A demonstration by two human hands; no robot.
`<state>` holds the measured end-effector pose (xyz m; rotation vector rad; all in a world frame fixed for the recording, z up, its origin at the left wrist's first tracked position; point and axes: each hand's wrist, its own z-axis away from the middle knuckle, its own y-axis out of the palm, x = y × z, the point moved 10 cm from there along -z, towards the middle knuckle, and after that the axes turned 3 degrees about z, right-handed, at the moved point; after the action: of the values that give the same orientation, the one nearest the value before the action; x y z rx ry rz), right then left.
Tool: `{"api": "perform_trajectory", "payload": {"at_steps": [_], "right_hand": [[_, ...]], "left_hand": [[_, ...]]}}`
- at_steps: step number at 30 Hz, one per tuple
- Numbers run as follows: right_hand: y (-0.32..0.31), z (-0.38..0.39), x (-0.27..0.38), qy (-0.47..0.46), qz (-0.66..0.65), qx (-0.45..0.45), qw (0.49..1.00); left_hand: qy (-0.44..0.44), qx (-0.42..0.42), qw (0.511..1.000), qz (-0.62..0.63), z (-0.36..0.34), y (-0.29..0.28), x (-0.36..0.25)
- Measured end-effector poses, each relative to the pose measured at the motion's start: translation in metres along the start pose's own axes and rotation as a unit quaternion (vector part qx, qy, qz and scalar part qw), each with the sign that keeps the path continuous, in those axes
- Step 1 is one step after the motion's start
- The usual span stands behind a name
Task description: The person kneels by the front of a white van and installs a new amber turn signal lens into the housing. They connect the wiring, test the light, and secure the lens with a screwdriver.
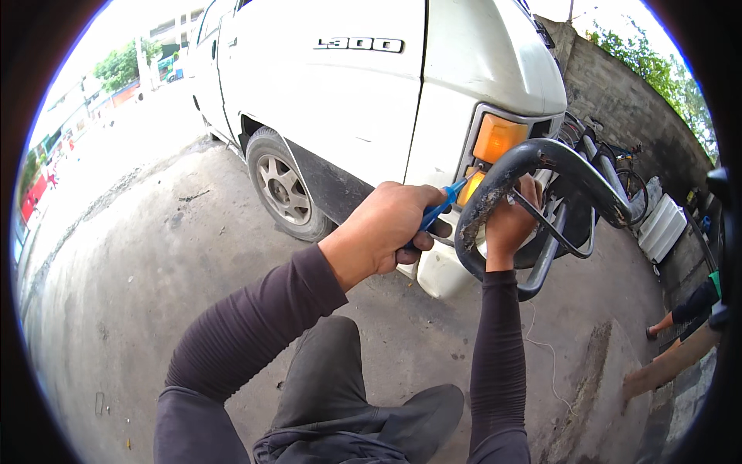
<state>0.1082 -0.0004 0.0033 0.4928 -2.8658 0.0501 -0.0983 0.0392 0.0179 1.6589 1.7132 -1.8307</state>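
L hand [394, 228] is closed in a fist round the blue plastic handle of a screwdriver [442, 207], whose thin metal shaft points up and to the right, w/ the tip at the orange front indicator lamp [496, 137] on the corner of the white van [363, 85]. R hand [510, 224] reaches up behind the black, rust-flaked tubular steel bull bar [541, 174]; fingers are curled near the lamp housing, but the bar hides most of them, so can't tell exactly what they grip. Both forearms wear dark ribbed sleeves [259, 329]. The screwdriver sits between the two hands, just left of the bar's near curve and right at the lamp's lower edge. Van's front wheel w/ silver alloy rim [284, 188] is to the left, on the grey concrete ground [131, 255]. Far right: a bicycle [618, 166] leans by a grey wall, white containers [661, 224] near it. Another person's legs [672, 348] show at the right edge.
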Motion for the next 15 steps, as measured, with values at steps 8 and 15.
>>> {"api": "perform_trajectory", "payload": {"at_steps": [8,15], "right_hand": [[0.001,0.001,-0.004,0.022,0.012,0.011,1.0],[0.001,-0.001,-0.004,0.013,0.003,0.011,1.0]], "left_hand": [[0.033,-0.092,0.992,-0.077,0.008,-0.007,-0.008],[-0.013,-0.047,0.999,-0.021,0.002,-0.008,-0.007]]}}
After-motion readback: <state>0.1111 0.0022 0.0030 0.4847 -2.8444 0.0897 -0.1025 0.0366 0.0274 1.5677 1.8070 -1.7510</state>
